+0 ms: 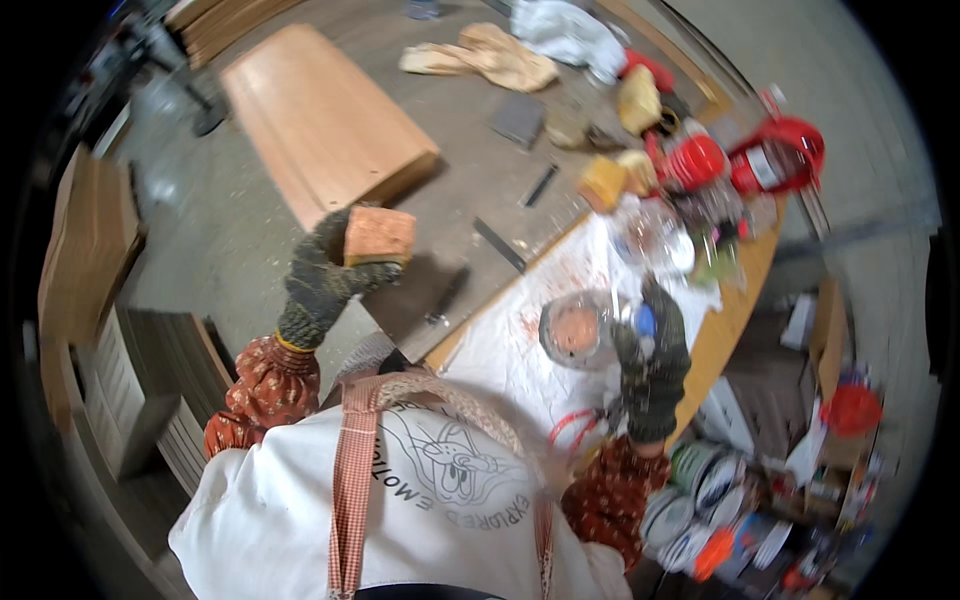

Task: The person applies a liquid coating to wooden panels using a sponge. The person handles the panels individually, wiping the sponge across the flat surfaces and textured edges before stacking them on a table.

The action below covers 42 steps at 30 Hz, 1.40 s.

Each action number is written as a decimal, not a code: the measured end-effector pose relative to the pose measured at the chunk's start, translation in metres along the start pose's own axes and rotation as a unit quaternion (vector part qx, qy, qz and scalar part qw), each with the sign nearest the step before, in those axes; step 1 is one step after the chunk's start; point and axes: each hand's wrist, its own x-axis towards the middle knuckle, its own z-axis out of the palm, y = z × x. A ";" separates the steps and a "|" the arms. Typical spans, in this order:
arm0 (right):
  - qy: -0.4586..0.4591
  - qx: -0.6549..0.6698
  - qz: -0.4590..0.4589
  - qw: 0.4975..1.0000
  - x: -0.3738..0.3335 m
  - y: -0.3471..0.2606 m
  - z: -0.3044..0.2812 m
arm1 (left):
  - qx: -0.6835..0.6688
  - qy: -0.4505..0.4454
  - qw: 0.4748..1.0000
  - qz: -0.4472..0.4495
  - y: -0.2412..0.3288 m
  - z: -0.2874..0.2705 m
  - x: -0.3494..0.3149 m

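My left hand (330,275), in a dark knit glove, grips an orange-brown sponge block (380,236) above the bench, near the end of a light wooden panel (330,115). My right hand (655,360), gloved likewise, is closed around a clear plastic bottle with a blue cap (646,320); motion blur hides its exact shape. Beside it, a clear round plastic container (578,332) with pinkish-orange material inside sits over a white plastic sheet (500,352). Whether bottle and container are joined, I cannot tell.
Several bottles, sponges and a red tub (780,155) crowd the bench's right side. Dark flat strips (498,245) and a tan cloth (485,58) lie on it. Stacked panels (140,390) stand at left. Paint cans (700,475) and boxes stand on the right.
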 end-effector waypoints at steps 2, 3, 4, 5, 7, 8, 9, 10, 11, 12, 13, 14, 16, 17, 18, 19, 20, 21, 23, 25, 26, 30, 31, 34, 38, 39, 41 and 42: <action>-0.016 -0.059 -0.043 0.997 0.015 0.035 0.008 | 0.015 0.016 1.000 -0.014 -0.023 0.018 0.014; -0.012 -0.085 -0.054 0.995 0.014 0.047 0.011 | 0.017 0.014 1.000 0.001 -0.028 0.022 0.021; -0.013 -0.096 -0.056 0.994 0.013 0.056 0.017 | 0.018 0.010 1.000 0.014 -0.034 0.024 0.024; -0.016 -0.095 -0.057 0.994 0.012 0.060 0.024 | -0.021 0.024 0.999 -0.016 -0.041 0.020 0.021; -0.016 -0.096 -0.055 0.994 0.010 0.064 0.037 | 0.011 0.034 0.999 -0.012 -0.046 0.020 0.019; -0.016 -0.092 -0.055 0.994 0.007 0.064 0.044 | 0.027 0.036 0.999 -0.009 -0.047 0.021 0.018; -0.012 -0.093 -0.051 0.994 0.004 0.060 0.048 | -0.024 0.008 0.999 -0.031 -0.037 0.024 0.019; -0.009 -0.095 -0.046 0.994 0.001 0.056 0.052 | -0.004 -0.017 1.000 -0.017 -0.041 0.026 0.021; -0.012 -0.085 -0.050 0.995 0.002 0.050 0.060 | -0.037 -0.037 0.999 -0.014 -0.039 0.028 0.018; -0.019 -0.075 -0.056 0.995 0.001 0.048 0.070 | -0.070 -0.058 0.996 -0.011 -0.036 0.030 0.016; -0.013 -0.076 -0.048 0.996 -0.002 0.041 0.074 | -0.050 -0.096 0.992 0.057 -0.033 0.036 0.025; -0.020 -0.069 -0.053 0.996 -0.003 0.036 0.084 | -0.027 -0.117 0.985 0.125 -0.034 0.040 0.028; -0.041 -0.051 -0.060 0.996 -0.009 0.022 0.104 | 0.081 -0.180 0.938 0.286 -0.047 0.038 0.037; -0.051 -0.047 -0.059 0.996 -0.012 0.014 0.115 | 0.108 -0.212 0.931 0.277 -0.044 0.039 0.040; -0.064 -0.044 -0.058 0.995 -0.016 0.006 0.127 | 0.136 -0.242 0.923 0.266 -0.041 0.039 0.040; -0.078 -0.032 -0.062 0.994 -0.018 -0.002 0.141 | 0.124 -0.258 0.924 0.252 -0.042 0.030 0.038; -0.101 -0.020 -0.075 0.992 -0.020 -0.010 0.153 | 0.114 -0.271 0.926 0.238 -0.045 0.020 0.035; -0.127 -0.009 -0.096 0.987 -0.022 -0.016 0.164 | 0.104 -0.283 0.927 0.222 -0.046 0.008 0.032; -0.198 0.011 -0.189 0.962 -0.001 -0.011 0.173 | 0.128 -0.261 0.921 0.261 -0.043 -0.002 0.030; -0.200 0.075 -0.211 0.954 0.002 -0.004 0.199 | 0.160 -0.245 0.904 0.312 -0.059 -0.010 0.033; -0.204 0.126 -0.269 0.933 0.008 -0.010 0.220 | 0.187 -0.207 0.903 0.327 -0.068 -0.025 0.030; -0.267 0.495 -0.037 0.826 0.034 -0.018 0.292 | 0.059 -0.015 0.986 0.156 -0.142 -0.067 0.030; -0.282 0.608 0.117 0.733 0.040 -0.017 0.304 | 0.072 0.022 0.985 0.154 -0.142 -0.071 0.026; -0.270 0.780 0.184 0.534 0.078 0.007 0.313 | 0.028 0.108 0.987 0.117 -0.160 -0.102 0.007; -0.167 0.785 0.021 0.597 0.151 0.022 0.283 | -0.048 0.181 0.980 0.067 -0.192 -0.143 -0.015; -0.124 0.772 0.042 0.622 0.180 0.037 0.278 | -0.052 0.200 0.976 0.062 -0.198 -0.150 -0.017; -0.099 0.754 0.065 0.647 0.235 0.074 0.272 | -0.059 0.241 0.968 0.050 -0.203 -0.165 -0.015; -0.121 0.754 0.067 0.642 0.260 0.093 0.280 | -0.064 0.253 0.965 0.033 -0.207 -0.173 -0.014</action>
